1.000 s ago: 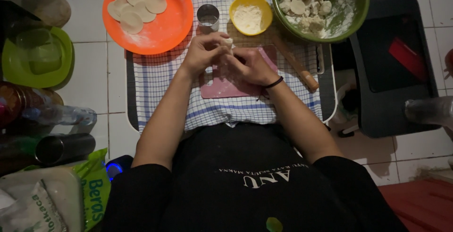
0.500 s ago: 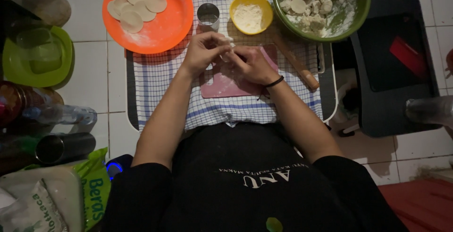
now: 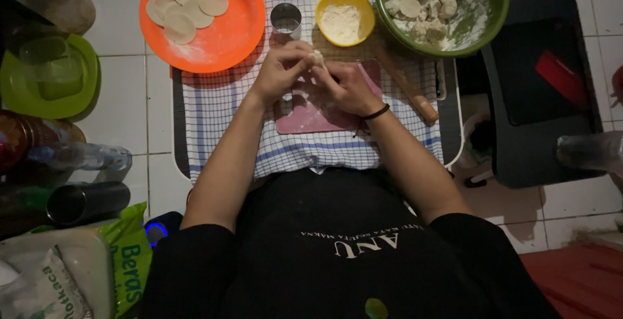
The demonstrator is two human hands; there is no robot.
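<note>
Left hand (image 3: pixel 280 69) and right hand (image 3: pixel 344 88) both pinch one small dough piece (image 3: pixel 318 56), centre frame. Five flat rounds done on the orange plate (image 3: pixel 224 30), upper left. Many lumps left in the green bowl (image 3: pixel 487 7), upper right.

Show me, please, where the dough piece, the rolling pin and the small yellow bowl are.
dough piece (image 3: pixel 317 56), head view, on the bit showing between the fingertips.
rolling pin (image 3: pixel 409 92), head view, on the wooden shaft.
small yellow bowl (image 3: pixel 362 7), head view, on its right rim.

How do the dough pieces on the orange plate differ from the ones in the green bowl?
The dough pieces on the orange plate are flat, thin rounds, spread out and overlapping. The dough pieces in the green bowl are thick, rough lumps, heaped together in loose flour. Both are pale and floury, and lie beyond the hands, untouched.
</note>
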